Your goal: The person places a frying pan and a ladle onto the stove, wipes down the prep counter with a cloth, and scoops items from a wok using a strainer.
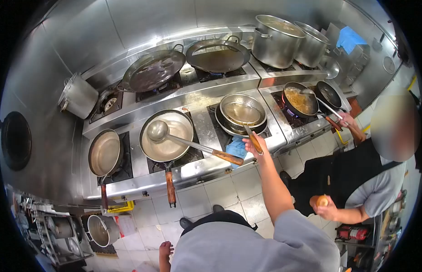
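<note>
My right hand (255,143) is closed around the wooden handle of a round metal strainer (242,110). The strainer rests over a dark pan (220,119) on a front burner, and a blue cloth (236,146) lies beside my fingers. Down by my side, my left hand (166,250) hangs with its fingers curled and nothing visible in it. Left of the strainer, a large ladle (157,131) lies across a wide steel frying pan (177,145), its wooden handle jutting over the stove's front. Another empty frying pan (104,153) sits further left.
Two woks (154,71) (217,61) and tall stockpots (278,41) (310,45) occupy the back burners. At right, a co-worker (356,174) holds a ladle over a pan of food (299,100) and an orange-topped bottle (322,201). A pot (103,230) stands low at left.
</note>
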`<state>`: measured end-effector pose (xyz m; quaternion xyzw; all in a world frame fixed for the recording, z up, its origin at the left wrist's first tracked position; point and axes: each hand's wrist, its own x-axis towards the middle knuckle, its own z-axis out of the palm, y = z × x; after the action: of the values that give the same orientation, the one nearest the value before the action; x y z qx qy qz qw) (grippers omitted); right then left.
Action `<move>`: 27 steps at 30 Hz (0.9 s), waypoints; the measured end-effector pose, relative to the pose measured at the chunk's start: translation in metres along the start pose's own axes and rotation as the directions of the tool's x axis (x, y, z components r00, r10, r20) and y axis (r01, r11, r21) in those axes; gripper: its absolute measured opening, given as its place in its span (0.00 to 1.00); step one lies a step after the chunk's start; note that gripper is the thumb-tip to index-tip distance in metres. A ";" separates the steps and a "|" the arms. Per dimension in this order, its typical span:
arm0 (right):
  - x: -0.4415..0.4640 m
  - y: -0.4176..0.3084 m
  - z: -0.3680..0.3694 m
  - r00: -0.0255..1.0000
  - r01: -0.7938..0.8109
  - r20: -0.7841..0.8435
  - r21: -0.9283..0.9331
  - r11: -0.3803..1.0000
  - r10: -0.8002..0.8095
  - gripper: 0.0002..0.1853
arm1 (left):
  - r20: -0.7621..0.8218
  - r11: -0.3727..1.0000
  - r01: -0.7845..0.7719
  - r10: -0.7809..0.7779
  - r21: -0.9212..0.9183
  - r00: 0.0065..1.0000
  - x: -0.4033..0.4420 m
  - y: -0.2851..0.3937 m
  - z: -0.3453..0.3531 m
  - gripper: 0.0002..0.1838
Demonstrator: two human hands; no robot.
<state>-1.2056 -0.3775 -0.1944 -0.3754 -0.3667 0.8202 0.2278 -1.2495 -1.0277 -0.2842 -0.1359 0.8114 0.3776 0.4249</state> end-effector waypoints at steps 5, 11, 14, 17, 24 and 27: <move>0.084 0.044 -0.023 0.957 0.161 -0.193 -0.264 0.951 -0.216 0.14 | -0.063 0.991 -0.021 0.012 -0.135 0.998 -0.007 -0.027 0.009 0.13; 0.048 0.014 0.004 0.983 0.128 -0.096 -0.255 0.958 -0.157 0.16 | -0.168 0.977 -0.190 0.204 0.093 0.965 0.072 -0.168 0.026 0.14; 0.041 0.013 0.008 0.983 0.105 -0.119 -0.242 0.965 -0.137 0.16 | -0.141 0.975 -0.207 0.216 0.080 0.966 0.069 -0.176 0.027 0.14; 0.038 0.020 -0.001 0.978 0.133 -0.146 -0.134 0.982 -0.152 0.16 | -0.159 0.966 -0.227 0.245 0.121 0.956 0.064 -0.166 0.027 0.13; 0.051 0.084 -0.115 0.682 0.590 -0.524 -0.018 0.807 -0.510 0.14 | -0.258 0.990 -0.132 0.141 0.049 0.956 0.034 -0.100 0.025 0.13; 0.049 0.153 -0.183 0.819 0.219 -0.536 -0.037 0.975 -0.204 0.11 | -0.132 0.933 -0.054 0.007 -0.356 0.991 0.005 -0.042 0.021 0.14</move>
<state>-1.1074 -0.3625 -0.4164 -0.5437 -0.3167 0.6567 0.4157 -1.2172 -1.0406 -0.3163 -0.2225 0.7566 0.5162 0.3342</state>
